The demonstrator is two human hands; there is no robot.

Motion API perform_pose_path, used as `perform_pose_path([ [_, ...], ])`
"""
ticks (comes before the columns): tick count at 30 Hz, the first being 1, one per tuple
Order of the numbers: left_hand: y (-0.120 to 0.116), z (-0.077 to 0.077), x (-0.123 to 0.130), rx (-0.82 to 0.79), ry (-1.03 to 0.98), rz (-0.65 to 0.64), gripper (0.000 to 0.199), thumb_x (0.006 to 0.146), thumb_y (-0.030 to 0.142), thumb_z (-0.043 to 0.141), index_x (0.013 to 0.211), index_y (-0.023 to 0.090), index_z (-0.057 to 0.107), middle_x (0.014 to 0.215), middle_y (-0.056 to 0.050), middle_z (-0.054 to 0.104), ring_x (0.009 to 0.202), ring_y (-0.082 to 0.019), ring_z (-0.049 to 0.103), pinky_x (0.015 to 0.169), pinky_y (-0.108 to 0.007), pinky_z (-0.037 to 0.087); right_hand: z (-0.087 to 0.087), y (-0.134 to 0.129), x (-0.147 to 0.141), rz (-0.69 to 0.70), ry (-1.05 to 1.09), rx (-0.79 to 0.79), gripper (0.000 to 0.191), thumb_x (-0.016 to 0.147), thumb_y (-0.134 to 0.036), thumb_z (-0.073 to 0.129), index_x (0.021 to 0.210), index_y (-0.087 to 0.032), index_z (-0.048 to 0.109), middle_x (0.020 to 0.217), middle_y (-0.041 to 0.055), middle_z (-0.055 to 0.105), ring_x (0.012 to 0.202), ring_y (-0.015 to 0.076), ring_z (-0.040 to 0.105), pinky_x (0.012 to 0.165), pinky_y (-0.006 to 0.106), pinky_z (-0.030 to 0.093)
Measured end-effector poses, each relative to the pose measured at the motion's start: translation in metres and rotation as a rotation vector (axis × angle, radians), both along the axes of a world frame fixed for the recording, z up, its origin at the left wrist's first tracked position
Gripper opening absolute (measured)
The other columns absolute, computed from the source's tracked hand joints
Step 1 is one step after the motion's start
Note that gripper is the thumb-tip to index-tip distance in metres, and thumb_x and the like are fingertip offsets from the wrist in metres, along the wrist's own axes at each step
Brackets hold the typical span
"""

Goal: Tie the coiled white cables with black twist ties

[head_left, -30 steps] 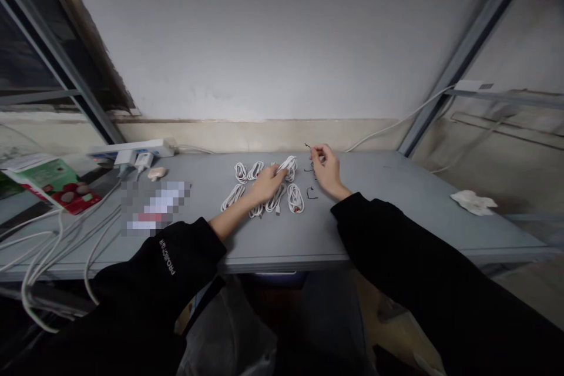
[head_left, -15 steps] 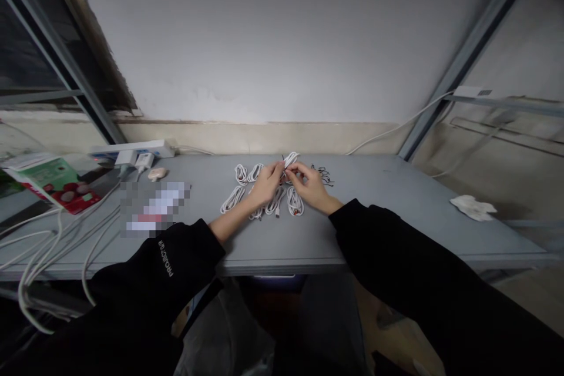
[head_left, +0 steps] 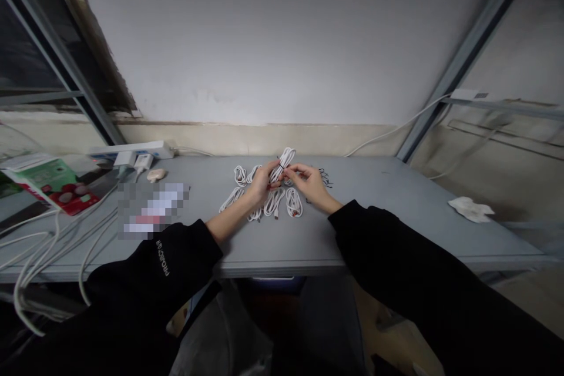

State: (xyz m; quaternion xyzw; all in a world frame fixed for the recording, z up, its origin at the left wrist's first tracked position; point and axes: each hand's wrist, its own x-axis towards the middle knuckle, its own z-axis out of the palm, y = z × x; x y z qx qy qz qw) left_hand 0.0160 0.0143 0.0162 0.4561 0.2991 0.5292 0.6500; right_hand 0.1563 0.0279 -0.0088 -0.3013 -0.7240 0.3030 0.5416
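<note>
My left hand [head_left: 261, 183] is closed around a coiled white cable [head_left: 288, 156], held tilted above the desk. A black twist tie [head_left: 281, 166] runs around the middle of this coil. At the coil's right side, the fingertips of my right hand [head_left: 311, 182] are pinched together by the tie; the tie's end between them is too small to see clearly. Beneath and around my hands lie several more coiled white cables [head_left: 294, 202], partly covered by my left hand. Just beyond my right hand is a loose pile of black twist ties [head_left: 325, 178].
On the left of the grey desk [head_left: 374, 229] are a power strip [head_left: 154, 150] with plugs, an earbud case [head_left: 156, 175], a blurred-out flat item [head_left: 154, 208], a green and red box [head_left: 55, 182] and trailing white cords. Crumpled tissue [head_left: 471, 209] lies at right.
The held coil has risen slightly and turned, so more of it and the black tie around it show. My left hand has rotated open toward the camera; my right hand stays close beside it.
</note>
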Motion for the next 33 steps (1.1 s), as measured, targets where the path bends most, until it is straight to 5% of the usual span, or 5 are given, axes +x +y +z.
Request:
perform_pose_path([
  [6,0.001,0.004,-0.003,-0.138,-0.069,-0.11,0.029,0.092,0.029,0.046,0.072,0.011,0.057,0.046,0.005,0.041,0.033,-0.002,0.024,0.034,-0.014,0.016,-0.001,0.006,0.001,0.021,0.075,-0.066,0.032,0.076,-0.052,0.069,0.072,-0.02,0.069,0.074,0.0045,0.07,0.074,0.0173,0.064,0.072,0.033,0.05],
  [17,0.004,0.004,-0.006,-0.169,-0.048,-0.181,0.032,0.095,0.027,0.04,0.07,0.013,0.055,0.04,0.007,0.034,0.03,-0.002,0.021,0.033,-0.012,0.015,-0.005,0.005,0.001,-0.157,0.007,0.073,0.027,0.077,-0.048,0.07,0.078,-0.02,0.072,0.078,0.0041,0.071,0.056,0.0118,0.051,0.051,0.028,0.041],
  [22,0.001,0.008,-0.007,-0.173,-0.009,-0.227,0.039,0.096,0.023,0.033,0.062,0.015,0.05,0.038,0.008,0.025,0.029,-0.003,0.013,0.032,-0.013,0.014,-0.007,0.007,0.002,-0.188,-0.003,0.121,0.031,0.076,-0.05,0.07,0.082,-0.02,0.071,0.076,0.0036,0.067,0.065,0.0143,0.055,0.056,0.028,0.042],
  [28,-0.005,0.013,-0.007,-0.159,0.011,-0.261,0.045,0.097,0.021,0.026,0.06,0.014,0.05,0.035,0.007,0.023,0.029,-0.004,0.012,0.032,-0.014,0.017,-0.005,0.003,0.003,-0.208,-0.066,0.238,0.037,0.081,-0.049,0.066,0.102,-0.019,0.065,0.097,0.0077,0.062,0.077,0.017,0.056,0.055,0.028,0.043],
  [33,-0.008,0.012,-0.004,-0.184,-0.036,-0.305,0.046,0.098,0.021,0.026,0.058,0.015,0.047,0.035,0.007,0.022,0.028,-0.004,0.014,0.033,-0.015,0.018,-0.004,-0.004,0.003,-0.168,-0.173,0.394,0.024,0.092,-0.042,0.053,0.102,-0.022,0.062,0.099,0.0073,0.062,0.086,0.0204,0.057,0.07,0.035,0.049],
])
